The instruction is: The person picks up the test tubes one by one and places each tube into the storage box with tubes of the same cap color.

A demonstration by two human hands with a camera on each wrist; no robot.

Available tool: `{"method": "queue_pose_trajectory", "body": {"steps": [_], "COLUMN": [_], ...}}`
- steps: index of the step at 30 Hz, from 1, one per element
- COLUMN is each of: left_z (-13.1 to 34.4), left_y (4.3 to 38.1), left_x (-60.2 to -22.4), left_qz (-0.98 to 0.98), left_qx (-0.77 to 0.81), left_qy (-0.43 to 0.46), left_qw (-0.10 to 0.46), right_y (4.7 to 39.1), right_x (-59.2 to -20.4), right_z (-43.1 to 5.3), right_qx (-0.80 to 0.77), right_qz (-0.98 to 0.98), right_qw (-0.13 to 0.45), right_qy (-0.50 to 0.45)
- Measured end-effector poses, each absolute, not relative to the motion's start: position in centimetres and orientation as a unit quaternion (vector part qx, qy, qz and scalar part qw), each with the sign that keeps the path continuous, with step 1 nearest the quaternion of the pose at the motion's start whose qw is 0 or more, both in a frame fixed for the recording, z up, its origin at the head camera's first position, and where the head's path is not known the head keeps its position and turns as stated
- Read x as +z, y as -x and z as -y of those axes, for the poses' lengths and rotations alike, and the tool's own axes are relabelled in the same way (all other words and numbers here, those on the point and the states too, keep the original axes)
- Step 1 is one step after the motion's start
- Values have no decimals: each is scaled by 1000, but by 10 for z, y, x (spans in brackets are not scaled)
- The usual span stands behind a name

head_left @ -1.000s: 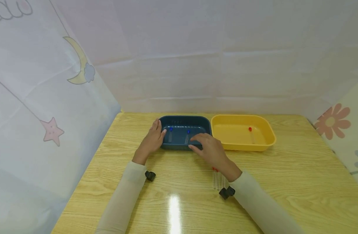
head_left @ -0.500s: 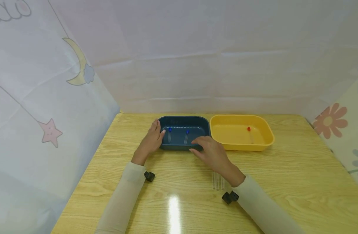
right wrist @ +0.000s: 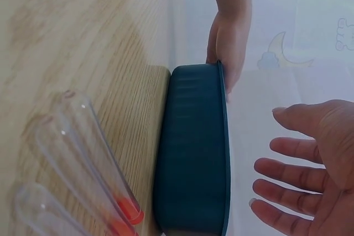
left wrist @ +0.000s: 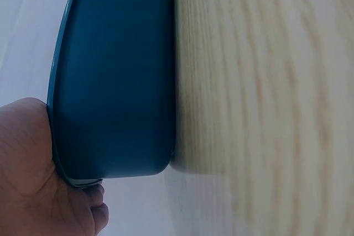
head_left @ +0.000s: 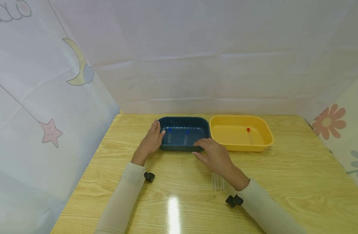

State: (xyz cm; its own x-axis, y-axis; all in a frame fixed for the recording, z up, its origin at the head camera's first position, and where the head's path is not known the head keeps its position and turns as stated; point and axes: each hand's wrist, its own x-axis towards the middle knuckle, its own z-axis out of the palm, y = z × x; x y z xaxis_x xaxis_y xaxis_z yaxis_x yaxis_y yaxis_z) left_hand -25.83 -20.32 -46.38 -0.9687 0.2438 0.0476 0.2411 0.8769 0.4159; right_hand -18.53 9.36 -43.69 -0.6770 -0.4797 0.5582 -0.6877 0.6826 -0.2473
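Landmark: dark blue, rounded rectangular tray (head_left: 179, 148), glossy, on the pale wood-grain table (head_left: 299, 169). Nearest, well short of the tray's right part: light sleeves with black wrist cameras (head_left: 234, 201). Slightly farther, on the table before the tray's near right corner: a row of slim, transparent, round-ended tubes (head_left: 217, 182). The right wrist view shows red at their far ends; from the head the right forearm hides those ends, count uncertain.

Right hand (head_left: 215, 156): at the tray's near right corner, blocking sight of it; fingers apart and gently bent, holding nothing. Left hand (head_left: 151, 139): grips the tray's left end, thumb over the rim, fingers outside.

Inside the tray, apart: two clear tubes with blue caps, one left (head_left: 169, 136), one near the middle (head_left: 186, 137), caps to the far side. Right of the tray, close beside it: yellow rounded tray (head_left: 241, 147) with one red-capped tube (head_left: 250, 136). Behind the tray: pale, creased cloth (head_left: 173, 71).
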Motion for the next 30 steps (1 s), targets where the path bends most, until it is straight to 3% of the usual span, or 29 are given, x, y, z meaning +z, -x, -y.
{"method": "queue_pose_trajectory", "body": {"steps": [30], "left_z": [202], "left_y": [256], "left_x": [-460], "left_qz": [-969], "left_qx": [212], "left_qy": [-129], "left_qw": [6], "right_y": [165], "right_x": [-436], "right_z": [-117], "right_qx": [219], "right_qz": [902], "right_qw": [206], "right_qy": [-312]}}
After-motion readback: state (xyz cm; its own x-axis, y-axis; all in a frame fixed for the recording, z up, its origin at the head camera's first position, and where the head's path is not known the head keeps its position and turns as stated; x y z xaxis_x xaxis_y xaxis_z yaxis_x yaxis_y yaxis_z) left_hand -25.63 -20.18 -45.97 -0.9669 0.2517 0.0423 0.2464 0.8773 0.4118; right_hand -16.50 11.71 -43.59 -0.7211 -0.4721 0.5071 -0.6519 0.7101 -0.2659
